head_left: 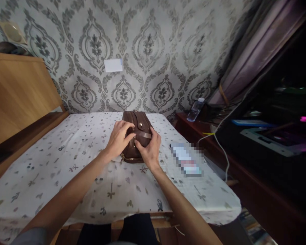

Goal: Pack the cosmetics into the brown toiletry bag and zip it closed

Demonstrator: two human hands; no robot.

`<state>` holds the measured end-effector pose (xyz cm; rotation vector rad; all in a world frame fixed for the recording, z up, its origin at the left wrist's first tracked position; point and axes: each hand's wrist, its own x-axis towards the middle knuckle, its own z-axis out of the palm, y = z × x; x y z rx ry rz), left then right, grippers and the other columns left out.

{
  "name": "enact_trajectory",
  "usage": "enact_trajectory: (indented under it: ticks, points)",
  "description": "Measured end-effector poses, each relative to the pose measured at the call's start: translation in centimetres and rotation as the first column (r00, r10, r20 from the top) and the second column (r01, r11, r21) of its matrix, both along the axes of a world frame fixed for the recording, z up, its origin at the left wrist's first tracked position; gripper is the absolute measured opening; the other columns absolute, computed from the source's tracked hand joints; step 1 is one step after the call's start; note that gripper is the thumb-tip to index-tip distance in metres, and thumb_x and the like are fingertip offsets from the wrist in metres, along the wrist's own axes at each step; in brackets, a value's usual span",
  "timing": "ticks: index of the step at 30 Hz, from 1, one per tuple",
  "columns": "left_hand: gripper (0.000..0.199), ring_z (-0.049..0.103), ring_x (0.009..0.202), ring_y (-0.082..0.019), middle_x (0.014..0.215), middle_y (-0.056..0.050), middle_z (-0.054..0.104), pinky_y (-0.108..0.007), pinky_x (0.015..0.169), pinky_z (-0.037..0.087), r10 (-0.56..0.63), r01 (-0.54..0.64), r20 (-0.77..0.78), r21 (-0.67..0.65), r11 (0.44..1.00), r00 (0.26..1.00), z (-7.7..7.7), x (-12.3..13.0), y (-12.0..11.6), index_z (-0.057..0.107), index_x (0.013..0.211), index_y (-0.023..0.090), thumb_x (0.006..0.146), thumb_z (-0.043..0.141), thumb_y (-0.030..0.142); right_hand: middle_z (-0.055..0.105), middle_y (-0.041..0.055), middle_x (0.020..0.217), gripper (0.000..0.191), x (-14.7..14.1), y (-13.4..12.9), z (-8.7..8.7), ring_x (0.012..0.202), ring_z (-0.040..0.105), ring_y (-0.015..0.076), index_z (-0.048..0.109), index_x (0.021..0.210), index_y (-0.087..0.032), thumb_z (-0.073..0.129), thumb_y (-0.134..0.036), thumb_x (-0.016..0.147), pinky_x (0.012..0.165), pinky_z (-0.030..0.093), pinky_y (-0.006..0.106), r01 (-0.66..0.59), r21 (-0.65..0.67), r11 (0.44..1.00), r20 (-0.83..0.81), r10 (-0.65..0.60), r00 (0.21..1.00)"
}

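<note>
A wall papered in grey damask pattern rises behind a table covered with a white cloth printed with small leaf and flower motifs. At the middle of the table's far half lies a small brown leather bag with a strap and a snap button; this bag serves as the landmark here. The left hand rests on the bag's left side, fingers curled over its top edge near the zip. The right hand presses against the bag's right front, thumb and fingers closed on the leather by the strap. Both hands touch the bag, which sits flat on the cloth.

To the right of the bag, near the table's edge, lies a flat blurred rectangular object. Above the bag, a small white card is stuck on the wall. Left of the bag stands a wooden headboard-like panel. Further right of the bag a dark wooden sideboard carries a clear plastic bottle and a white cable.
</note>
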<state>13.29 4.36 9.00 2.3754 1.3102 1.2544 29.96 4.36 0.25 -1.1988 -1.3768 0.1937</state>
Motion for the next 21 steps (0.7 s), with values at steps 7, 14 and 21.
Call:
enact_trajectory:
  ticks: [7,14,21]
  points:
    - [0.046,0.063,0.123,-0.026,0.141,-0.012,0.062,-0.04,0.098,0.055,-0.104,0.116,0.086,-0.156,0.981,0.991,-2.2,-1.6,0.3,0.051,0.142,0.024,0.096,0.055,0.027,0.048,0.015,0.145,0.082,-0.1,-0.3,-0.4,0.139,0.041,0.0382,0.039,0.154,-0.029,0.072,-0.058,0.084,0.117,0.036,0.063,0.038,0.028,0.999,0.072,-0.04,0.997]
    - [0.046,0.065,0.122,-0.026,0.137,-0.01,0.066,-0.042,0.101,0.056,-0.112,0.105,-0.053,-0.117,0.988,0.992,-1.2,-2.0,0.1,0.05,0.144,0.025,0.098,0.052,0.028,0.049,0.0167,0.142,0.079,-0.5,-0.1,-0.6,0.137,0.047,0.037,0.038,0.153,-0.026,0.071,-0.05,0.086,0.112,0.042,0.062,0.143,0.063,0.988,0.165,-0.151,0.975]
    - [0.029,0.056,0.132,-0.03,0.136,-0.012,0.065,-0.049,0.107,0.051,0.041,0.024,-0.267,0.237,0.971,0.963,-1.4,-0.8,-0.6,0.069,0.122,0.022,0.096,0.057,0.019,0.044,0.0167,0.148,0.078,0.2,-0.4,-1.1,0.142,0.043,0.0363,0.035,0.156,-0.028,0.066,-0.055,0.09,0.114,0.042,0.063,0.063,0.079,0.995,0.162,-0.075,0.984]
